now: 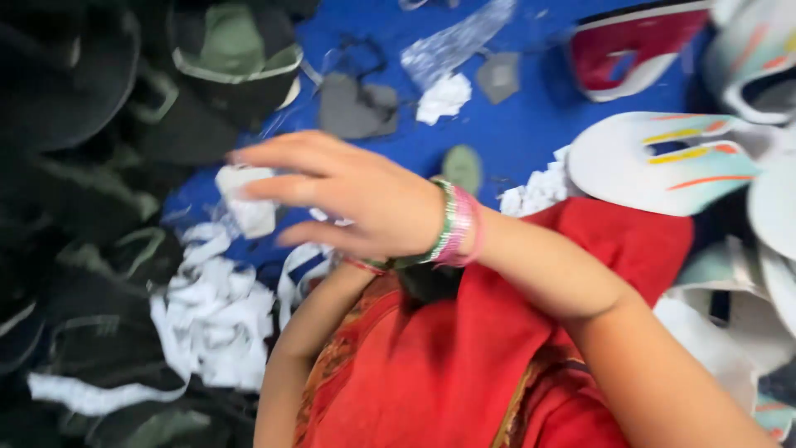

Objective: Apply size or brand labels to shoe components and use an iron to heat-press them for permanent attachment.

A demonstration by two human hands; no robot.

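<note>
My right hand reaches left across the frame, with several green and pink bangles on its wrist. Its fingers are spread around a small white scrap, which seems pinched between thumb and fingers, though motion blur softens the edges. My left forearm rises from the bottom and passes under the right wrist. The left hand itself is hidden there, next to a dark piece. Below the right hand lies a heap of white scraps on the blue surface.
Black and green shoe-upper pieces pile up along the left. White shoe uppers with coloured stripes and a red and white one lie at the right. Grey cut-outs sit on the blue surface. Red cloth covers my lap.
</note>
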